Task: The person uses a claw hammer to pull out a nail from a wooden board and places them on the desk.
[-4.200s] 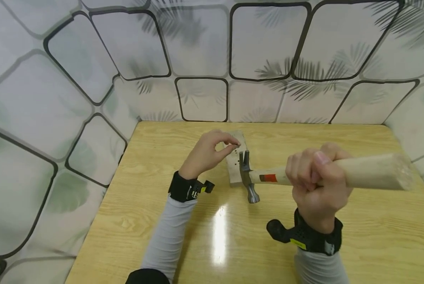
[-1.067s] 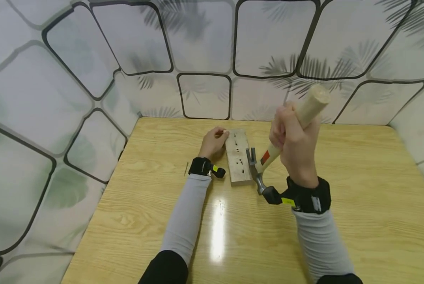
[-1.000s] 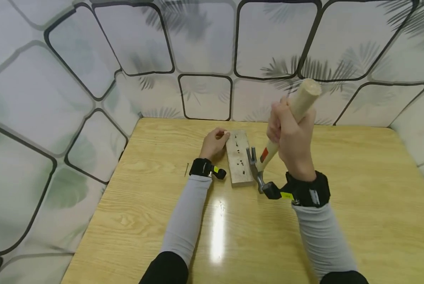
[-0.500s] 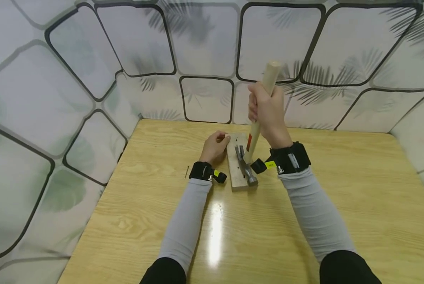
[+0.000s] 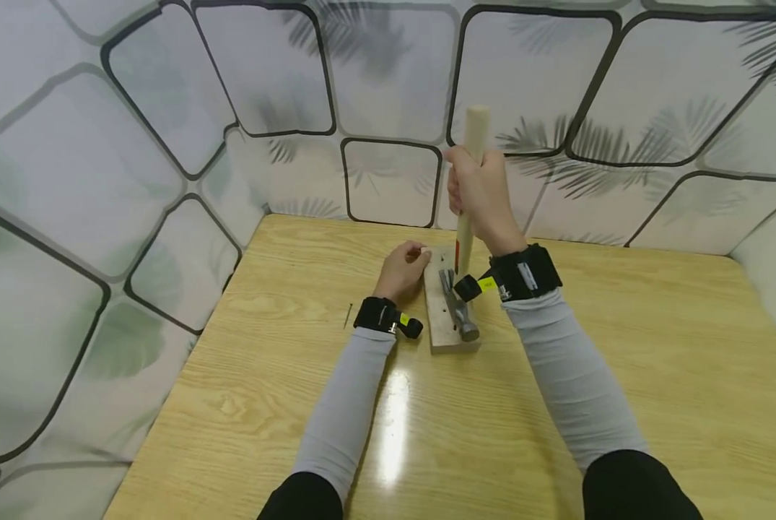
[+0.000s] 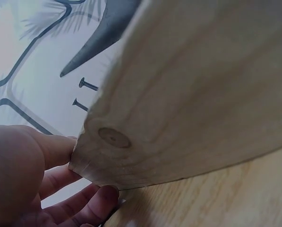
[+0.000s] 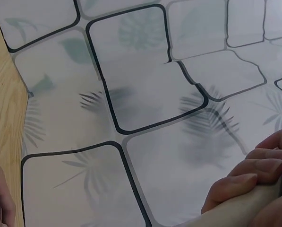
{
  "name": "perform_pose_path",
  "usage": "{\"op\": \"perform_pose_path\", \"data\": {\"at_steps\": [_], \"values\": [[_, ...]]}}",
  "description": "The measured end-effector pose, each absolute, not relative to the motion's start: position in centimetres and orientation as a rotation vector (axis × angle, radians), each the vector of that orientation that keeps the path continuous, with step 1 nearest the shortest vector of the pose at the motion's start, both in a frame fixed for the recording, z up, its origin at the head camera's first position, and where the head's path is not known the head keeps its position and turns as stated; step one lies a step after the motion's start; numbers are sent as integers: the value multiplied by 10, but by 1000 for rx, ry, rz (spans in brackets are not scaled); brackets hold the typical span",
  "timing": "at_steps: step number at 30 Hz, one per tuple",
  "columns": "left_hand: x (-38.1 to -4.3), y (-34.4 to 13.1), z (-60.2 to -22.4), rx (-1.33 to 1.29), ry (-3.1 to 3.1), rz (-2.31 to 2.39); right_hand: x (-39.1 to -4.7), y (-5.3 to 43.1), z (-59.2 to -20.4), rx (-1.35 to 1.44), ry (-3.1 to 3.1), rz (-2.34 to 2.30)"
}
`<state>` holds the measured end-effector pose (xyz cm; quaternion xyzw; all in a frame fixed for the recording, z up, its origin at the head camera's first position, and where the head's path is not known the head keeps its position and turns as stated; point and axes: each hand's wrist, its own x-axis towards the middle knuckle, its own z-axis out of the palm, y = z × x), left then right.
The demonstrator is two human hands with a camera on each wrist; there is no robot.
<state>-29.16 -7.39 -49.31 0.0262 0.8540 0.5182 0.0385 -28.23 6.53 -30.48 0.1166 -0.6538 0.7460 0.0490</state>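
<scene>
My right hand (image 5: 481,193) grips the wooden handle (image 5: 476,130) of a claw hammer, which stands nearly upright. The steel hammer head (image 5: 459,307) lies over the pale wooden block (image 5: 436,318), claw toward the far end. My left hand (image 5: 402,273) holds the block's far left corner, thumb and fingers around its end in the left wrist view. There, two nails (image 6: 88,84) stick out of the block's face beside the claw tip (image 6: 77,64). The right wrist view shows my right fingers (image 7: 244,175) curled round the handle.
A loose nail (image 5: 348,315) lies on the wooden table (image 5: 264,361), left of my left wrist. A patterned wall covering (image 5: 388,72) rises behind the table's far edge and at the left.
My left hand has gone from pinching above the block to holding its far left corner. The hammer has swung from lying slanted to the right to upright, its head now over the block.
</scene>
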Motion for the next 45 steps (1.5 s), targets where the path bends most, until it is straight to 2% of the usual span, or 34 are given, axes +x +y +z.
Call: {"op": "perform_pose_path", "data": {"at_steps": [12,29,35,45], "values": [[-292,-68,-492,88,2625,1535,-317,55,-310,214,-2181,2285],[-295,-66,-495,74,2645,1529,-323,52,-308,227,-2092,2231],[-294,-67,-494,91,2636,1523,-306,57,-308,345,-1997,2252],[-292,-75,-493,71,2647,1488,-248,69,-299,640,-1634,2161]]}}
